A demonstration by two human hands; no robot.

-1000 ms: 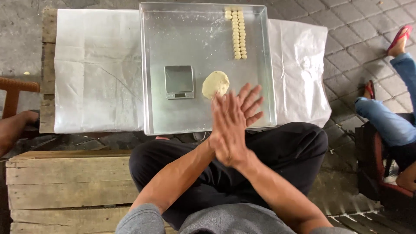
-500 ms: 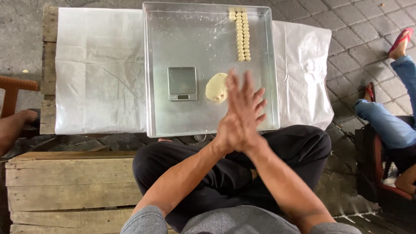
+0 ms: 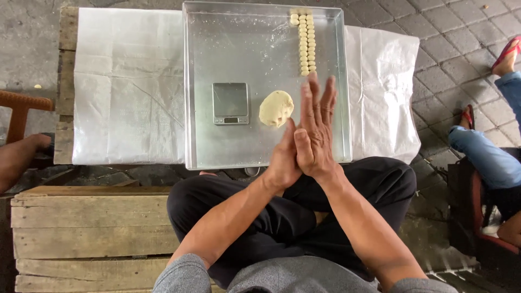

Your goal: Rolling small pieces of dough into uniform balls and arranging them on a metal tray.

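My left hand (image 3: pixel 283 158) and my right hand (image 3: pixel 316 129) are pressed palm to palm over the near right part of a shiny metal tray (image 3: pixel 201 130). The right hand lies further forward, with its fingers straight and slightly spread. Anything between the palms is hidden. Just left of the hands, a pale dough lump (image 3: pixel 276 108) lies in the tray next to a small digital scale (image 3: pixel 230 103). Two rows of small dough balls (image 3: pixel 306 43) line the far right part of the tray.
The tray rests on a white plastic sheet (image 3: pixel 125 87) over a low wooden platform. A wooden crate (image 3: pixel 81 228) stands at my left knee. Another person's foot (image 3: pixel 19 157) is at the left, and a second person's legs in jeans (image 3: pixel 483 146) are at the right.
My right hand has slid forward and to the right along my left palm, its fingers now reaching further over the tray. The dough lump and scale have not moved.
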